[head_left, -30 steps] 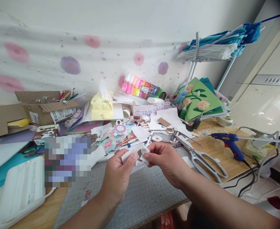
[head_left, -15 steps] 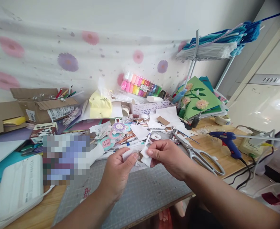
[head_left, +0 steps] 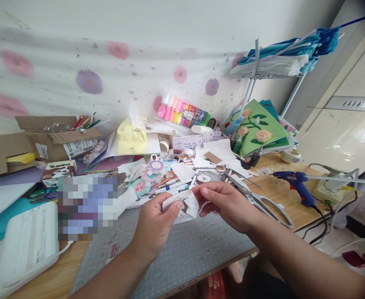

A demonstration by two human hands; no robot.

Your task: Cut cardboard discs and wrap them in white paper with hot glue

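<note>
Both hands meet above the grey cutting mat [head_left: 185, 253], holding one small crumpled piece of white paper [head_left: 187, 203] between them. My left hand [head_left: 154, 226] pinches the paper's left end with thumb and forefinger. My right hand [head_left: 227, 205] grips its right side, fingers curled behind it. A bit of brown shows inside the folded white paper. Just behind the hands lie round paper cutouts [head_left: 153, 172] and pens [head_left: 173, 187].
Large scissors [head_left: 260, 199] lie right of the hands, a blue glue gun [head_left: 297, 185] further right. A white device [head_left: 27, 247] sits front left, cardboard boxes [head_left: 58, 137] back left, clay packs [head_left: 184, 114] by the wall, a green flower card [head_left: 259, 128] under a rack.
The white paper has been drawn together into one bunched piece between the two hands; earlier my right fingers pinched a separate corner. The hands stayed over the mat.
</note>
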